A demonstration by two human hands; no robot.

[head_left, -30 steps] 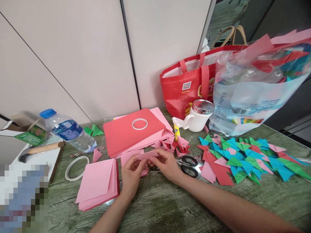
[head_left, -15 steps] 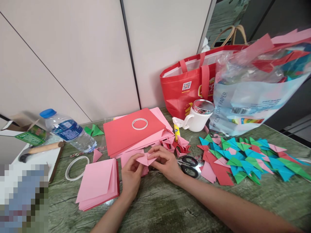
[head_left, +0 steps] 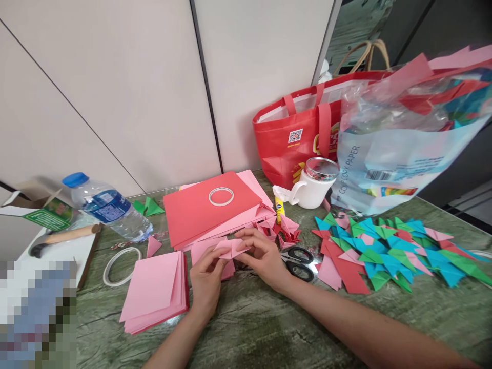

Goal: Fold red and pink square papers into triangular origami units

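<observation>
A small folded piece of pink paper [head_left: 231,248] is pinched between both hands above the table. My left hand [head_left: 207,277] grips its left end between thumb and fingers. On the other end, the thumb and fingers of my right hand [head_left: 265,261] close on the paper. Just behind the hands lie pink sheets [head_left: 200,249], partly covered by them. Left of my left hand is a stack of square pink paper [head_left: 154,289]. Black-handled scissors [head_left: 300,264] lie right beside my right wrist, and a heap of red and pink folded pieces [head_left: 288,233] sits behind it.
Red sheets [head_left: 207,215] carry a tape ring [head_left: 221,196]. A water bottle [head_left: 111,207], another tape roll [head_left: 109,271] and a hammer-like tool [head_left: 69,234] are on the left. A white mug [head_left: 313,187], bags [head_left: 277,138] and many-coloured folded papers [head_left: 388,246] occupy the right.
The pink paper has tilted and looks flatter between my fingers. Both hands have shifted only slightly, and everything else stays in place.
</observation>
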